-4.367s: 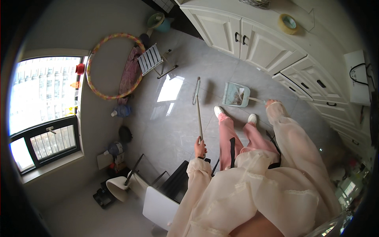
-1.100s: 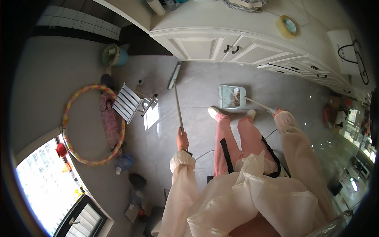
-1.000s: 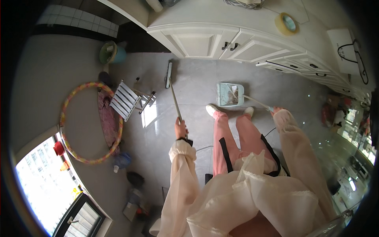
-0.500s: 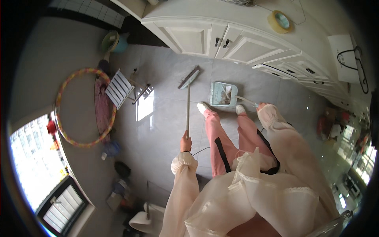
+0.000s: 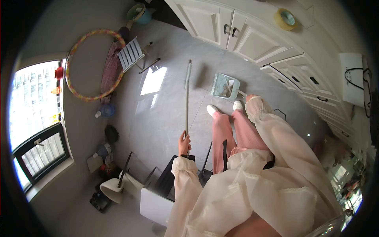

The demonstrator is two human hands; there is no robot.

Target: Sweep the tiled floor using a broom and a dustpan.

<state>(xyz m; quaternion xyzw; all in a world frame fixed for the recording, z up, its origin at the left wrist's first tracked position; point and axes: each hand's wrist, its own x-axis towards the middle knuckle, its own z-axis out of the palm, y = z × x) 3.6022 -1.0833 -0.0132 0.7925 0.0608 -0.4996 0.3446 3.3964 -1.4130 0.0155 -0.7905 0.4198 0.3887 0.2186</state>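
Observation:
My left hand (image 5: 184, 143) is wrapped round the long pale handle of a broom (image 5: 187, 106). The broom's narrow light-green head shows almost edge-on at the far end, with a dark shadow on the floor to its right, apart from it. My right hand (image 5: 250, 97), partly covered by its gathered cream sleeve, grips the short handle of a pale green dustpan (image 5: 236, 91). Some brownish and whitish debris (image 5: 227, 87) lies in the pan. The dustpan sits just beyond my white shoes (image 5: 212, 110), to the right of the broom.
White cabinets (image 5: 260, 37) run along the far right, with a roll of tape (image 5: 286, 19) on top. A folding stool (image 5: 131, 55) and a hoop (image 5: 68, 75) are at the left wall. Behind my left arm stands a white chair (image 5: 112, 189). Grey tiles (image 5: 166, 118) cover the floor.
The broom head has turned from slanted to nearly edge-on and now stands apart from its shadow. My view has swung, and the dustpan has shifted a little relative to my feet.

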